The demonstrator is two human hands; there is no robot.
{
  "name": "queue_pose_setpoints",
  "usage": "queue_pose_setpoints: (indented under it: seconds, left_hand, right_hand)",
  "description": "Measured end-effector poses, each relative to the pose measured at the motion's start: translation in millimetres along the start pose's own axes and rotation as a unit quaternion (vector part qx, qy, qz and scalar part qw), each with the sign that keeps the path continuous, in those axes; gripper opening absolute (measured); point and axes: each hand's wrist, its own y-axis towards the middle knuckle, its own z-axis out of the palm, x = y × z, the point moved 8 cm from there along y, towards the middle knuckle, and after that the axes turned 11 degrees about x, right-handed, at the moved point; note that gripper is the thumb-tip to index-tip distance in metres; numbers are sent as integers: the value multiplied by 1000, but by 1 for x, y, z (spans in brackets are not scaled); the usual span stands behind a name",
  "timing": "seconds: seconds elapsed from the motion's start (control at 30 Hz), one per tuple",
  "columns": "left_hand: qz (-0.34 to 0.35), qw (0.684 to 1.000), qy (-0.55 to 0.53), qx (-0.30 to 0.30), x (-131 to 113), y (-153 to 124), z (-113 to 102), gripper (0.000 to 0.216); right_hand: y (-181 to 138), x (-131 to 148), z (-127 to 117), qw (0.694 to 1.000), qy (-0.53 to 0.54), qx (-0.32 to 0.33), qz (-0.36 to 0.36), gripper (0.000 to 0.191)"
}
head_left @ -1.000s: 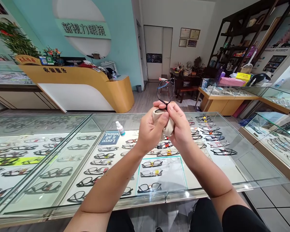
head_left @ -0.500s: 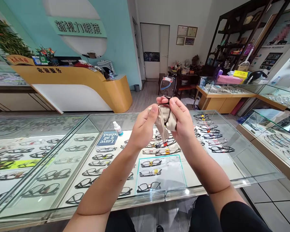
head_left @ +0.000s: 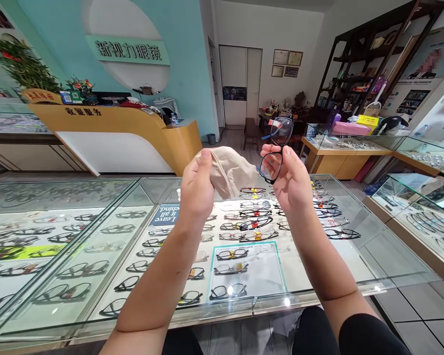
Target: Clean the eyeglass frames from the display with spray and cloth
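My left hand (head_left: pixel 197 190) pinches a beige cleaning cloth (head_left: pixel 231 170) between thumb and fingers, and the cloth spreads out to the right. In my right hand (head_left: pixel 293 180) is a pair of black-framed eyeglasses (head_left: pixel 282 132), gripped at the middle of the frame and turned so one lens is above the other. Blue shows on the temples, and a red and white tag hangs by the upper lens. The cloth's right edge comes close to the lower lens; whether they touch I cannot tell. Both hands are above the glass display case (head_left: pixel 251 301).
Rows of eyeglasses (head_left: pixel 256 223) lie inside the case under the glass. A spray bottle (head_left: pixel 178 194) stands behind my left hand, mostly hidden. Beyond is a yellow and white reception counter (head_left: pixel 129 148); more display cases (head_left: pixel 425 212) stand on the right.
The cloth has come off the lower lens and moved left with my left hand, opening out. My right hand has moved slightly right with the eyeglasses.
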Motion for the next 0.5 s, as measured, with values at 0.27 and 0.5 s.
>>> queue_pose_setpoints:
  seconds: [0.27,0.5]
  left_hand:
    - [-4,997,-3,-78,-9,6,-19,54]
    - [19,996,62,-66,-9,10,-28,58]
  right_hand:
    - [0,0,7,999,-7,40,14,29]
    - [0,-4,11,996,-8,71,44,33]
